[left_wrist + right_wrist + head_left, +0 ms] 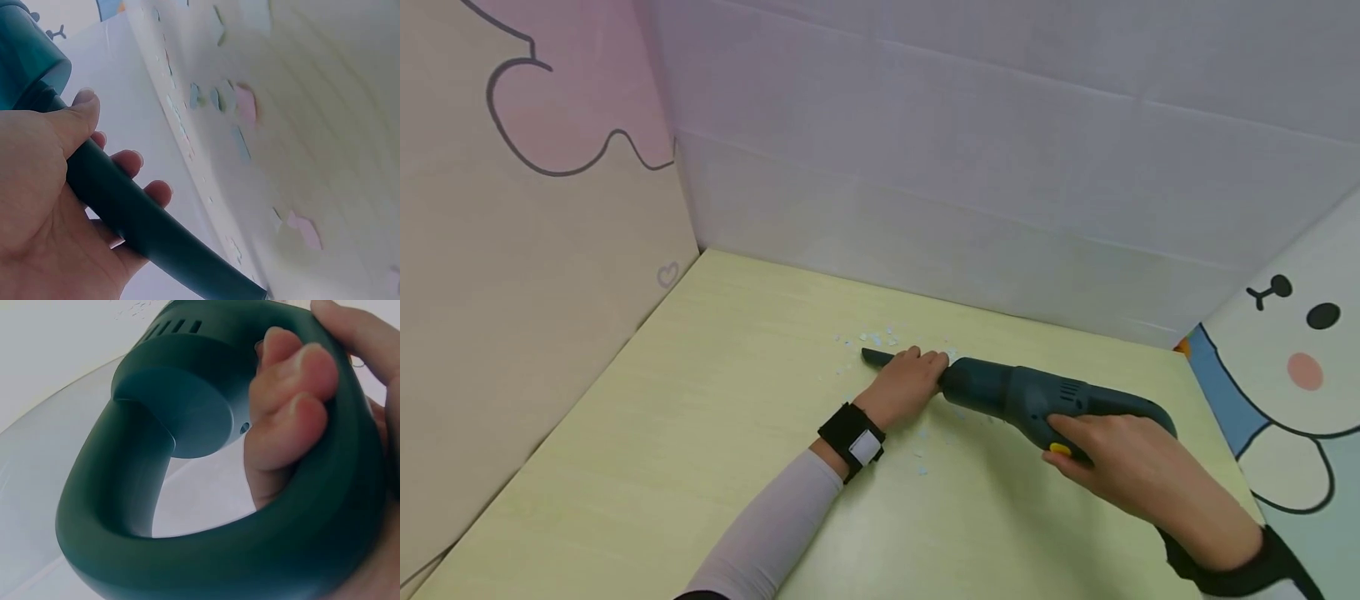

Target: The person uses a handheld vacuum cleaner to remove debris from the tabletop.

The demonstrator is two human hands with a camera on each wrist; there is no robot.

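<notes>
A dark green handheld vacuum cleaner [1022, 396] is held above the table by both hands. My right hand [1131, 462] grips its loop handle [300, 550], with the fingers curled through the loop in the right wrist view. A yellow button [1060, 449] shows beside that hand's fingers. My left hand [906, 385] holds the long narrow nozzle [137, 212], thumb on one side and fingers wrapped round the other. The nozzle's end points left, close to small pale paper scraps [876, 339]. Pink and bluish scraps [246, 103] lie near it in the left wrist view.
The pale yellow tabletop [700, 400] is closed in by a whitish back wall [962, 167], a beige and pink left panel [535, 250] and a cartoon-printed right panel [1322, 375]. More scraps [922, 471] lie under and in front of the vacuum.
</notes>
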